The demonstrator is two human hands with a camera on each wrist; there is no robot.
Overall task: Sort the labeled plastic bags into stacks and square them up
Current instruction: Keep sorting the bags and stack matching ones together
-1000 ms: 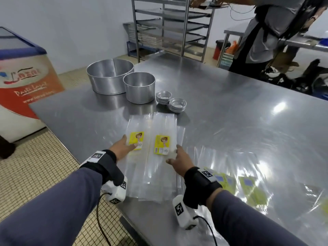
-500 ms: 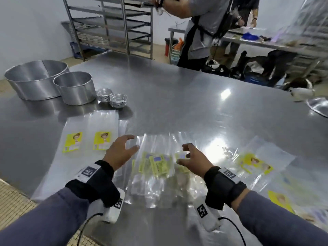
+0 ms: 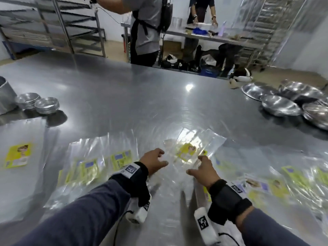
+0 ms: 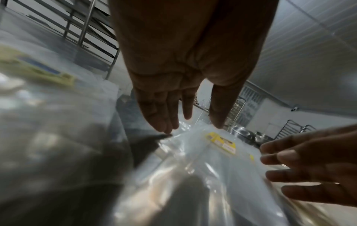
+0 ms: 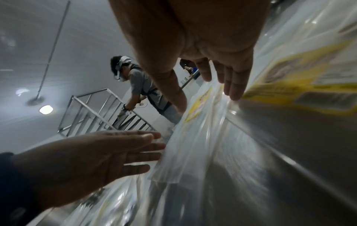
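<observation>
A clear plastic bag with a yellow label (image 3: 188,150) lies slanted on the steel table (image 3: 142,100), between my two hands. My left hand (image 3: 154,161) hovers at its left edge with straight fingers (image 4: 166,122); it holds nothing. My right hand (image 3: 202,168) is spread at the bag's right edge, fingers (image 5: 233,85) straight and just over the plastic. A squared stack of labeled bags (image 3: 16,155) lies at far left. A loose pile of bags with green-yellow labels (image 3: 99,162) sits left of my hands. More scattered bags (image 3: 276,185) lie to the right.
Small stacked metal tins (image 3: 40,103) and a larger pan (image 3: 5,96) stand at the back left. Steel bowls (image 3: 280,105) crowd the right end. A person in a grey shirt (image 3: 145,29) stands at a rack (image 3: 62,27) beyond the table.
My view and both hands have swung right, away from the squared stack and past the loose pile, to a single slanted bag. Both hands stay empty and spread.
</observation>
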